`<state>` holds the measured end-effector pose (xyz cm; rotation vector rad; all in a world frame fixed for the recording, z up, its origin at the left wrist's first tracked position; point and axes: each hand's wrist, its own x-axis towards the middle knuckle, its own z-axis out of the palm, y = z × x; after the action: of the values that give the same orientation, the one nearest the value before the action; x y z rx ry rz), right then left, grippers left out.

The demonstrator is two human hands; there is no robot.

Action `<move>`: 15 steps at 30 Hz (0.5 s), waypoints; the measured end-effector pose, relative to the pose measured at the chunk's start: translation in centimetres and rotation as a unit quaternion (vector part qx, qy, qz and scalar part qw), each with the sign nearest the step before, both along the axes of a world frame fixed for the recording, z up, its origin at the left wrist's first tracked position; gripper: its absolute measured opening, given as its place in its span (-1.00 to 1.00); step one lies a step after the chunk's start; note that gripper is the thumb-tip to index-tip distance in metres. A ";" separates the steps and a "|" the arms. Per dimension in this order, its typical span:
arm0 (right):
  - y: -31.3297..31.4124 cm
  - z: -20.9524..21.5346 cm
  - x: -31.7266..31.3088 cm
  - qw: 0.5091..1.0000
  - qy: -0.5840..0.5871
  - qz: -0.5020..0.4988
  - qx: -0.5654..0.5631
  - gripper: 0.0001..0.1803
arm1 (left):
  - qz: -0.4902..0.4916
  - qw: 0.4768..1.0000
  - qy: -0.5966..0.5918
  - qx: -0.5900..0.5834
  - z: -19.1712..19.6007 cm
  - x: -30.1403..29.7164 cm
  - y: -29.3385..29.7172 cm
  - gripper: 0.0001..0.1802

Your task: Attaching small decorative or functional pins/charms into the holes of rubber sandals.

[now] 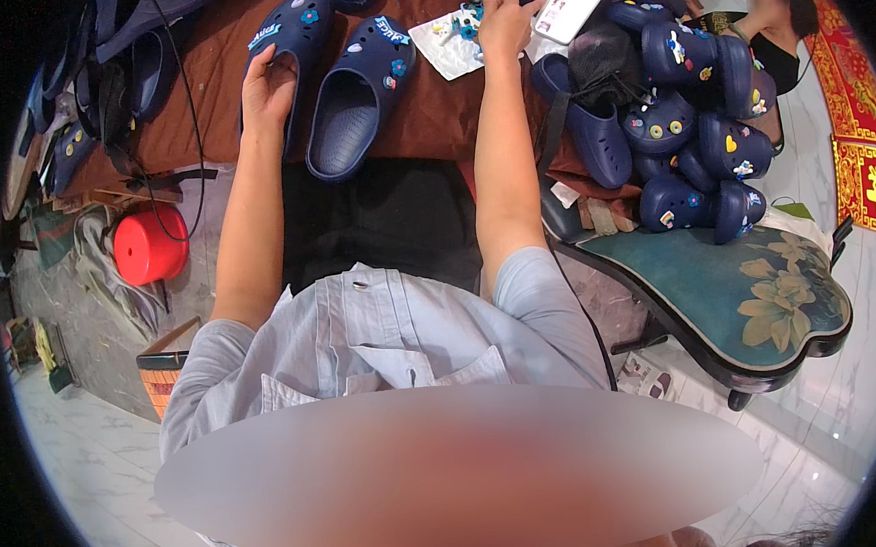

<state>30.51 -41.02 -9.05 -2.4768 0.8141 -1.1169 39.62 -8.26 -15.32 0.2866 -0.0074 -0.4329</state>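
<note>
My left hand (269, 93) grips the side of a navy clog (303, 47), its thumb by the opening. That clog has a blue flower charm and a light blue label charm at the toe. Its mate, another navy clog (360, 101) with similar charms, lies just to the right. My right hand (506, 24) reaches over a white sheet or bag (448, 56) that bears several small blue, white and dark charms (466, 23). The fingers there are bent together; whatever they pinch is too small to make out. A lit phone (571, 6) lies right beside this hand.
Brown cloth (204, 73) covers the table. Several charm-decorated navy clogs (683, 53) are piled at the right, by a dark mesh bag (605, 63). More clogs (151, 81) and a cable are at the left. Below stand a red stool (151, 247) and a floral-seated chair (722, 290). Another person (778, 48) is at far right.
</note>
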 end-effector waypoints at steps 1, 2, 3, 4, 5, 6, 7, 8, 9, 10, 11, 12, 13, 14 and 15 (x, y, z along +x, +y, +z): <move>0.0 -0.1 0.0 1.000 0.000 0.000 0.000 -0.57 | -0.002 1.000 -0.004 -0.005 0.0 0.0 0.0 -0.90; 0.0 -0.1 0.0 1.000 0.003 0.000 0.002 -0.57 | -0.003 1.000 -0.009 -0.010 0.0 0.0 0.1 -0.89; -0.1 -0.2 0.0 1.000 0.005 -0.001 0.003 -0.57 | -0.003 1.000 -0.009 -0.010 -0.1 0.0 0.1 -0.89; -0.2 -0.3 -0.1 1.000 0.006 -0.002 0.003 -0.57 | 0.002 1.000 0.000 -0.004 0.2 -0.1 0.0 -0.89; -0.3 -0.4 -0.1 1.000 0.004 -0.001 0.004 -0.57 | 0.007 1.000 0.009 0.001 0.4 -0.2 -0.2 -0.88; -0.5 -0.4 -0.2 1.000 0.002 -0.001 0.005 -0.58 | 0.006 1.000 0.009 0.001 0.6 -0.4 -0.3 -0.88; -0.3 -0.4 -0.2 1.000 0.003 -0.001 0.006 -0.58 | 0.011 1.000 0.019 0.006 0.7 -0.4 -0.3 -0.88; -0.1 -0.4 -0.3 1.000 -0.004 -0.004 0.007 -0.58 | 0.015 0.999 0.028 0.010 0.7 -0.5 -0.2 -0.87; 0.0 -0.4 -0.4 1.000 -0.011 -0.007 0.008 -0.57 | 0.015 0.999 0.028 0.011 0.6 -0.4 -0.1 -0.87; 0.0 -0.3 -0.4 1.000 -0.011 -0.007 0.007 -0.57 | 0.017 1.000 0.025 0.009 0.5 -0.4 -0.1 -0.87; -0.1 -0.4 -0.4 0.999 -0.016 -0.022 0.030 -0.57 | 0.018 1.000 0.021 0.008 0.4 -0.3 0.0 -0.87; -0.2 -0.4 -0.4 0.998 -0.020 -0.036 0.052 -0.57 | 0.018 1.000 0.021 0.008 0.2 -0.2 0.1 -0.87; -0.6 -0.4 -0.4 0.998 -0.021 -0.036 0.052 -0.57 | 0.012 1.000 0.018 0.010 0.2 -0.2 0.0 -0.87; -1.1 -0.4 -0.4 0.996 -0.010 -0.045 0.074 -0.57 | 0.007 1.000 0.016 0.011 0.2 -0.1 0.0 -0.87; -1.5 -0.5 -0.3 0.994 0.000 -0.053 0.095 -0.57 | 0.006 1.000 0.015 0.011 0.2 -0.1 0.0 -0.87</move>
<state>30.22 -42.48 -9.51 -2.3007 1.0121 -1.0205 39.52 -8.24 -15.09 0.3021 0.0291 -0.4248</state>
